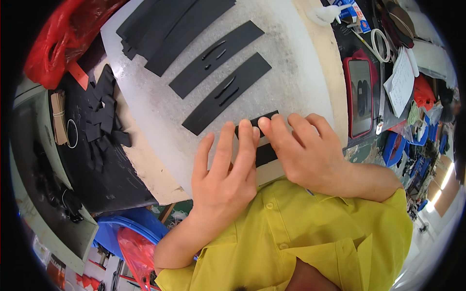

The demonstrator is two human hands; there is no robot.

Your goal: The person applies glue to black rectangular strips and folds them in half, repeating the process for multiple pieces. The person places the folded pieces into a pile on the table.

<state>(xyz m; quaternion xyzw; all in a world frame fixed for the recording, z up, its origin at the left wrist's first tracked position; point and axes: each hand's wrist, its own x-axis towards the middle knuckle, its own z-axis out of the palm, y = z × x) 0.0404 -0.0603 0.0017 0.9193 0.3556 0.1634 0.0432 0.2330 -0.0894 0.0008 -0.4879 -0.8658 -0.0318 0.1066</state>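
Both of my hands work at the near edge of a pale, scuffed board [296,72]. My left hand [224,169] presses its thumb and fingertips on a black strip [266,154], its other fingers spread. From the other side, my right hand [310,157] grips the same black material between thumb and bent fingers. My fingers hide much of it, and I cannot tell if it is folded or two pieces. Farther off lie a curved black strip [206,104] and another curved black strip [187,82], each with thin dark slivers on top. A stack of black strips [179,31] rests at the far left.
Left of the board are a heap of black offcuts [100,119], a banded bundle of brown strips [59,119] and a red plastic bag [58,43]. On the right lie a red-framed phone-like device [360,104], handwritten paper [400,82] and a white squeeze bottle [324,15].
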